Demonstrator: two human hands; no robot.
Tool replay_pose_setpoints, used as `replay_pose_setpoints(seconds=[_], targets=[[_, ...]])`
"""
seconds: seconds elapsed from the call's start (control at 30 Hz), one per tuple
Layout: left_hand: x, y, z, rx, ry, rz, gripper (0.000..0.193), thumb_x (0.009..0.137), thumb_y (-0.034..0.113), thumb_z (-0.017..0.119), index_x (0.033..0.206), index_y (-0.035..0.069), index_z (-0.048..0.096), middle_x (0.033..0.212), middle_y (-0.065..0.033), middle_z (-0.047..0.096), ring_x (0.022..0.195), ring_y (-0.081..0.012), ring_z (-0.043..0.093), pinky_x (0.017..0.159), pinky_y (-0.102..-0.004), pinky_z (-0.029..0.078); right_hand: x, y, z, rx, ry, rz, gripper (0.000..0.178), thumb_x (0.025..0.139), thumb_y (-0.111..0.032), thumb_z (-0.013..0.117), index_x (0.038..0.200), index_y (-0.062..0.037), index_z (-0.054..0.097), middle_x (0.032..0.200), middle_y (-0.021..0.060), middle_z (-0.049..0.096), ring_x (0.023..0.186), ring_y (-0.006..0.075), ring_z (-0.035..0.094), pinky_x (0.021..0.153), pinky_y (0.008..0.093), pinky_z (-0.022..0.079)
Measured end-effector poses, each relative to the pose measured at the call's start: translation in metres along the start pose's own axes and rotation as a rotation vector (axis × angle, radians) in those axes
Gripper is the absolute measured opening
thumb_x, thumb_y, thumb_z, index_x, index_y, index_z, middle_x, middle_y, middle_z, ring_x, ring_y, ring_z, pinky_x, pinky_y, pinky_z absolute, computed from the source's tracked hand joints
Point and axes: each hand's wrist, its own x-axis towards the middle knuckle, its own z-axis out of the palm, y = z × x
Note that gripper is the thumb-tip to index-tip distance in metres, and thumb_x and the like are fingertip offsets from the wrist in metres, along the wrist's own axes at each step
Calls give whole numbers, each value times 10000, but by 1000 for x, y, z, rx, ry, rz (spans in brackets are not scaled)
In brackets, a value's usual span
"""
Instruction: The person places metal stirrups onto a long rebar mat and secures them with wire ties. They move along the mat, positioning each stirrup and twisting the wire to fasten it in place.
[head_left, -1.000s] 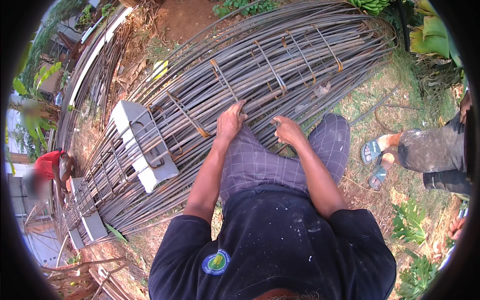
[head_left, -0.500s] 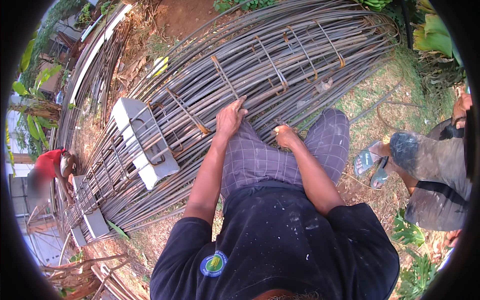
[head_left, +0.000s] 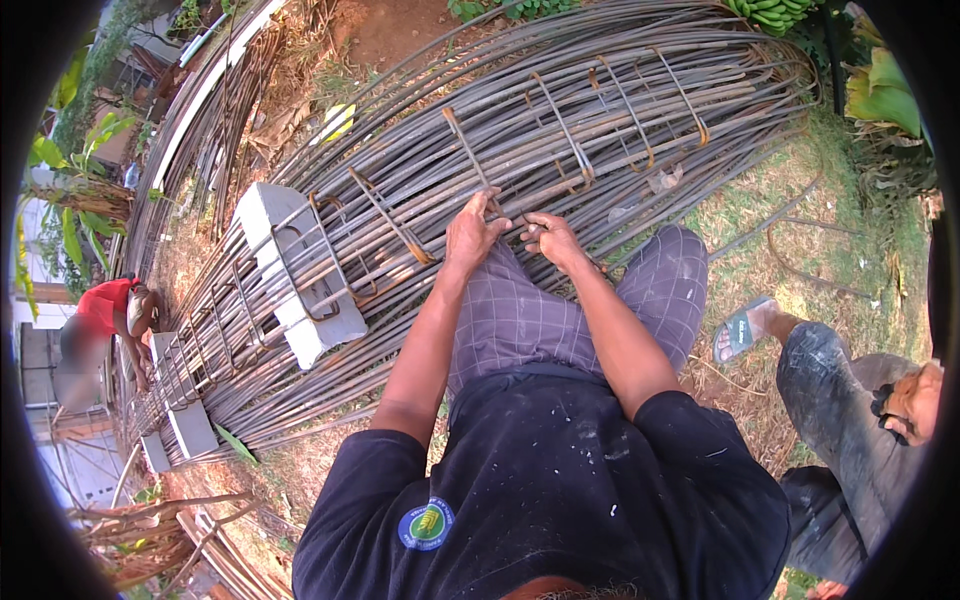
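Observation:
Long steel rebars (head_left: 400, 165) lie in a large curved pile in front of me. Several bent rectangular stirrups (head_left: 566, 130) are spaced around some bars on top. My left hand (head_left: 474, 234) is closed, its fingers at the near end of one rusty stirrup (head_left: 463, 145), where it meets a bar. Close beside it, just to the right, my right hand (head_left: 553, 243) has its fingers pinched together over the bars. Whatever is in that pinch is too small to make out. Both hands are just beyond my knees.
Pale blocks (head_left: 295, 275) sit under the stirrups at left. At far left a person in a red shirt (head_left: 105, 305) bends over the pile's end. Another person's leg (head_left: 830, 385) and sandal (head_left: 745, 330) are close on my right. Cut branches (head_left: 165, 545) lie lower left.
My right hand has moved up and left, beside my left hand, which stays at the stirrup. The person on the right has shifted their legs. The view has moved slightly.

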Motion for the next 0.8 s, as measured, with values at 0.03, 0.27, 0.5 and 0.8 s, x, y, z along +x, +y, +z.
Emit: replay_pose_setpoints(seconds=[0.03, 0.27, 0.5, 0.8], targets=[[0, 1, 0, 4, 6, -14, 642, 747, 208, 821, 1334, 132, 569, 1051, -103, 709, 1027, -274, 674, 871, -386, 510, 5, -3, 8, -26, -16, -33, 221, 969, -66, 575, 1173, -50, 659, 1008, 4, 674, 821, 106, 608, 668, 276, 510], [3, -13, 2, 48, 2, 32, 511, 753, 220, 813, 1232, 136, 655, 1164, -90, 663, 1069, -305, 645, 890, -403, 507, 19, -28, 27, -105, -132, -30, 192, 924, -95, 647, 1098, -43, 709, 871, 20, 676, 688, 96, 580, 524, 276, 484], [0, -8, 8, 58, 35, 13, 479, 756, 272, 812, 1208, 182, 679, 1109, -57, 686, 1022, -294, 666, 864, -397, 518, 3, -18, 21, -32, -22, 1, 162, 957, -114, 619, 1076, -48, 707, 842, 8, 657, 669, 83, 568, 557, 235, 455], [3, -8, 13, 116, 61, -5, 447, 774, 324, 783, 1200, 222, 694, 1134, -54, 696, 1033, -285, 670, 879, -398, 521, 4, -34, 22, -76, -69, -48, 160, 982, -133, 598, 1019, -18, 702, 802, -19, 631, 674, 58, 514, 579, 242, 416]])
